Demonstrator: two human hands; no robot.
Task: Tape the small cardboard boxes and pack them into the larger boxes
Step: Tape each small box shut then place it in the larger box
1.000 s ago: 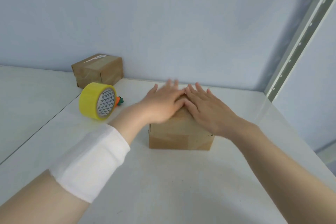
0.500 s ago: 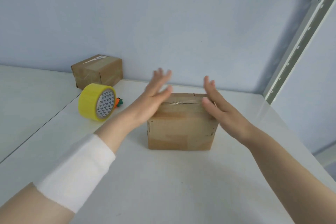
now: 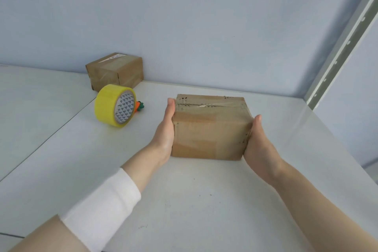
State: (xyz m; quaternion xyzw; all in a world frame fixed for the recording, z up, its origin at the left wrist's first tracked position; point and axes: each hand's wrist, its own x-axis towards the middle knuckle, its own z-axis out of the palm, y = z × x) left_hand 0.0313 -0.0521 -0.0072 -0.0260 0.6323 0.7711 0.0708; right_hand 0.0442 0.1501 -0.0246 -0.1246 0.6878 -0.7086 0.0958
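A small brown cardboard box (image 3: 208,127) stands on the white table (image 3: 184,200), its top seam covered by clear tape. My left hand (image 3: 165,135) presses flat against the box's left side, thumb along the top edge. My right hand (image 3: 257,145) presses against its right side, thumb up at the corner. The fingers of both hands are hidden behind the box. A yellow roll of tape (image 3: 114,105) stands on edge to the left of the box. A second taped small box (image 3: 114,70) sits against the back wall at the left.
A small orange and green cutter (image 3: 139,106) lies behind the tape roll. A grey perforated shelf post (image 3: 339,51) rises at the right. A second white table (image 3: 30,108) joins on the left along a seam. A blue wall closes the back.
Both hands left the top of the box, spread apart and came down onto its left and right sides. The box now looks nearer to me.
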